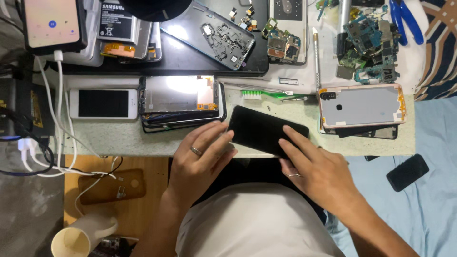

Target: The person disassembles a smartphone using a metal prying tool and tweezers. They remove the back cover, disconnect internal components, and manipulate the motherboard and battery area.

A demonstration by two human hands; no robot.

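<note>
Two bare hands are meeting over the pale speckled stone worktop (124, 140), both forearms rising from the bottom edge and angling inward. Between them is lying a flat black rectangular phone (264, 131), tilted, its near corner overhanging the worktop's edge. The left hand (200, 159), wearing a silver ring, is spreading palm-down, fingertips pressing the phone's left end. The right hand (312, 166) is resting flat, index finger stretching across the phone's right end; neither hand is closing around it. Beyond the left fingertips is sitting a stripped phone frame with metal plate (181, 97); beyond the phone, a green-handled brush (266, 94).
</note>
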